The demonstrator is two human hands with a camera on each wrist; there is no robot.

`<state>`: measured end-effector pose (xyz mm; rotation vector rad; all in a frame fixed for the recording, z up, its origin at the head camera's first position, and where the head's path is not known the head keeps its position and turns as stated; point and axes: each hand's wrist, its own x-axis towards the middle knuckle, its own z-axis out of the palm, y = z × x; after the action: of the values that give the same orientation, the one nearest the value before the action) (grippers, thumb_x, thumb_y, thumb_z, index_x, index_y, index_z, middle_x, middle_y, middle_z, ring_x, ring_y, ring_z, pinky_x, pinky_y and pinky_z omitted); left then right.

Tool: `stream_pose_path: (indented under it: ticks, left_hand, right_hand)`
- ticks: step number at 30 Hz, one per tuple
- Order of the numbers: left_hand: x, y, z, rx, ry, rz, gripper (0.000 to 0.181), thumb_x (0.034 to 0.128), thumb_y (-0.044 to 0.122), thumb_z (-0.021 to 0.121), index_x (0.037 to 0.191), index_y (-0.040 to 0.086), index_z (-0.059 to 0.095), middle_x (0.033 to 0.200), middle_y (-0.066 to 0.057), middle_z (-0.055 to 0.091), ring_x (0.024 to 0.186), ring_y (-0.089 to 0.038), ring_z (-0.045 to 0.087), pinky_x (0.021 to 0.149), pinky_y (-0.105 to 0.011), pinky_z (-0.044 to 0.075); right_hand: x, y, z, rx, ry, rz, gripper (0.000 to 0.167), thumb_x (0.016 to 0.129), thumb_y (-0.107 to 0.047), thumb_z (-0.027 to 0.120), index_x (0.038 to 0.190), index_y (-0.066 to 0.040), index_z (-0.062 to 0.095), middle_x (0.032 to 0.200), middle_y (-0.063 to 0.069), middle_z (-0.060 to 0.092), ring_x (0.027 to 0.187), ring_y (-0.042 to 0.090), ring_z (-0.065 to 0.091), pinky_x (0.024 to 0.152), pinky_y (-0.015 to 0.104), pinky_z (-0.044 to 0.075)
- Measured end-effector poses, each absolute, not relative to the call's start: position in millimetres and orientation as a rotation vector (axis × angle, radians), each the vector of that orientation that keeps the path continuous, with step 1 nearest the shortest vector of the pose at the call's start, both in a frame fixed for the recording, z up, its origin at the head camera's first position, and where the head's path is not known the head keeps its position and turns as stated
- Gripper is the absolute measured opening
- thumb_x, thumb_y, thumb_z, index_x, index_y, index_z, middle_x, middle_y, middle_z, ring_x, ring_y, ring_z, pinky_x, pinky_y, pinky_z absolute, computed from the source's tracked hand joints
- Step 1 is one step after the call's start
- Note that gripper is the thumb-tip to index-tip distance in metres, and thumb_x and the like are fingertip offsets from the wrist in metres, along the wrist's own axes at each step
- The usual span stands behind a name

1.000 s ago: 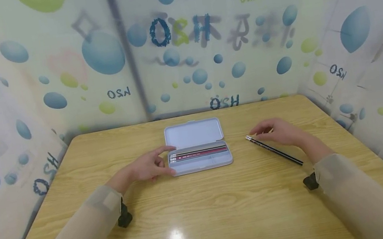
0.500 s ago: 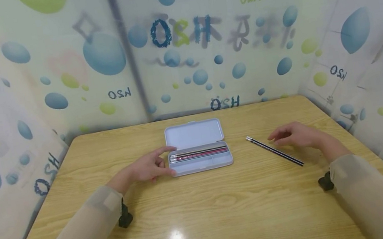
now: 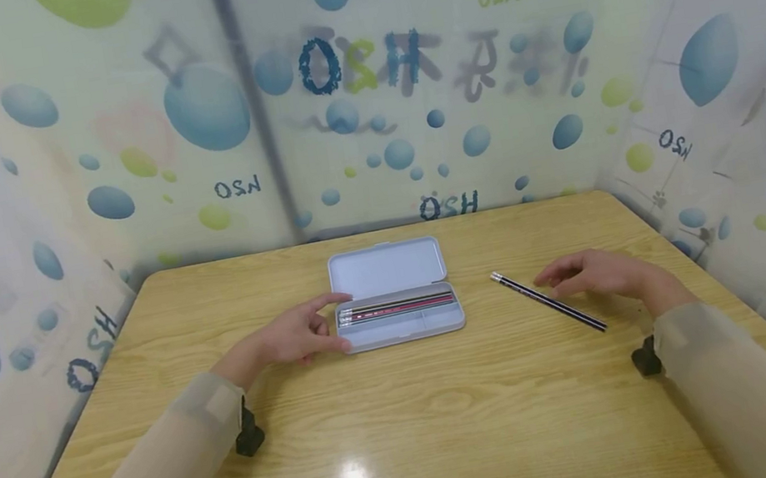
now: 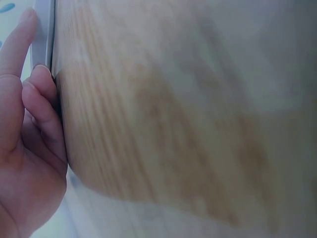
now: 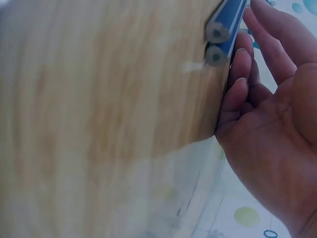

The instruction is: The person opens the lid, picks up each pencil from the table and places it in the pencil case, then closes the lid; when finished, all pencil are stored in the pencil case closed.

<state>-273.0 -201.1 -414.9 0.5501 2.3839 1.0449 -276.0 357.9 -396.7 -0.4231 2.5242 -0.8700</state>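
A pale plastic pencil case (image 3: 401,329) lies with its lid (image 3: 388,268) raised back, several pencils (image 3: 398,307) side by side in its long compartment. My left hand (image 3: 288,335) holds the case's left end, index finger at the far corner and thumb at the near one. In the left wrist view its other fingers (image 4: 47,106) are curled beside the case edge. Two dark pencils (image 5: 223,34) with white-tipped ends lie together, slanting on the table right of the case. Beside them rests my right hand (image 3: 598,275), fingers loosely curled and holding nothing.
A wood-grain table (image 3: 446,431) carries everything. Patterned fabric walls (image 3: 365,132) with blue and green spots close it in at the back and both sides. Dark wrist-worn cameras (image 3: 248,432) sit under both sleeves.
My right hand has drawn back rightward from the eraser end of the two pencils, which stay on the table. The left hand and the pencil case have kept their place.
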Motion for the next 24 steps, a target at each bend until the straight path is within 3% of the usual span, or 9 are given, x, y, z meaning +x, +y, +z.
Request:
stream_pose_path:
  ticks: [10, 18, 24]
  left_hand:
    - [-274.7, -202.0, -416.2, 0.557, 2.379, 1.041, 0.088, 0.0953, 0.042, 0.088, 0.168, 0.031, 0.04, 0.079, 0.001, 0.054, 0.056, -0.016, 0.046, 0.054, -0.026, 0.044]
    - [-273.7, -201.3, -415.9, 0.548, 2.381, 1.045, 0.087, 0.0952, 0.042, 0.088, 0.168, 0.031, 0.04, 0.079, 0.001, 0.054, 0.057, -0.016, 0.046, 0.054, -0.026, 0.043]
    - [-273.2, -200.7, -414.8, 0.54, 2.374, 1.049, 0.088, 0.095, 0.043, 0.088, 0.168, 0.031, 0.04, 0.08, 0.0, 0.054, 0.057, -0.016, 0.045, 0.054, -0.026, 0.043]
  right_hand:
    - [-276.8, 355.5, -397.8, -0.448, 2.501, -0.903, 0.047, 0.107, -0.032, 0.072, 0.149, -0.013, 0.067, 0.156, 0.012, 0.065, 0.146, 0.037, 0.055, 0.12, 0.058, 0.045]
    - [-275.1, 353.8, -396.0, -0.448, 2.51, -0.891, 0.045, 0.108, -0.03, 0.071, 0.149, -0.013, 0.067, 0.156, 0.013, 0.064, 0.142, 0.034, 0.056, 0.114, 0.046, 0.048]
    - [-275.8, 354.6, -398.1, -0.443, 2.542, -0.89, 0.041, 0.109, -0.027, 0.068, 0.149, -0.015, 0.068, 0.155, 0.015, 0.064, 0.139, 0.033, 0.057, 0.112, 0.044, 0.047]
